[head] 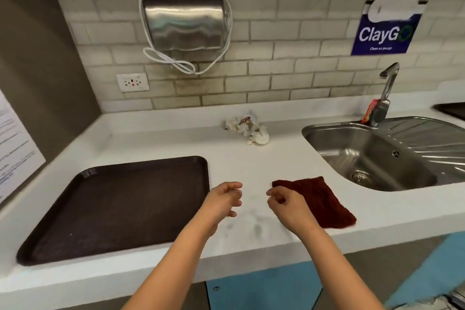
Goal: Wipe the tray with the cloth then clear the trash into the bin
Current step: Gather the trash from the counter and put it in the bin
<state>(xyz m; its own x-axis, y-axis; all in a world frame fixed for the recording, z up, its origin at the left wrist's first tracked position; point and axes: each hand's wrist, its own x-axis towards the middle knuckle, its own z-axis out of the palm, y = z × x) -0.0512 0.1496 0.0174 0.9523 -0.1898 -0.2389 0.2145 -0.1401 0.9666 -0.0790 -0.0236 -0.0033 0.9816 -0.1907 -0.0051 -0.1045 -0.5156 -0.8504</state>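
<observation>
A dark brown tray [118, 206] lies flat on the white counter at the left. A dark red cloth [319, 201] lies on the counter to the right of my hands. Crumpled white tissue and a wrapper, the trash [247, 127], sit near the back wall. My left hand [222, 202] hovers beside the tray's right edge with loosely curled fingers, holding nothing. My right hand [289, 205] hovers just left of the cloth, its fingers loosely curled and empty, partly covering the cloth's left edge. No bin is in view.
A steel sink [372, 156] with a tap [385, 93] fills the right of the counter [176, 143]. A hand dryer [183, 25] and a wall socket [132, 82] hang on the tiled wall. A blue cabinet front [264, 287] stands below the counter edge.
</observation>
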